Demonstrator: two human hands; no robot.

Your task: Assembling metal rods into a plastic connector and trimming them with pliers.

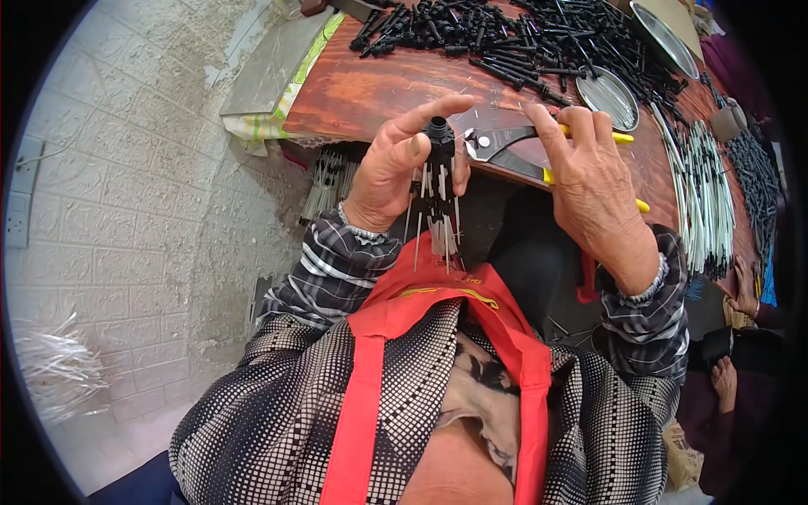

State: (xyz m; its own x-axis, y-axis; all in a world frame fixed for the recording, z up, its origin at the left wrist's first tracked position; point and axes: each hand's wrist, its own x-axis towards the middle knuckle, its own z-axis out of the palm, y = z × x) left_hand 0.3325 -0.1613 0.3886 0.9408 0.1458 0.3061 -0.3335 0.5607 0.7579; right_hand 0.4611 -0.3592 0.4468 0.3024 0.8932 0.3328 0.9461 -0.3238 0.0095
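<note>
My left hand is closed round a black plastic tube, held upright with its round threaded mouth upward. Thin white and dark strips hang below the tube, over my red apron. In my right hand is a pair of pliers with dark metal jaws and yellow-tipped handles. The plier head points left and lies close beside the tube; I cannot tell whether it touches. My fingers wrap over the plier handles.
A reddish wooden table carries a heap of black plastic parts, a round metal-rimmed dish and a bundle of white strips. A textured wall stands on the left. At right, another person's hands are at work.
</note>
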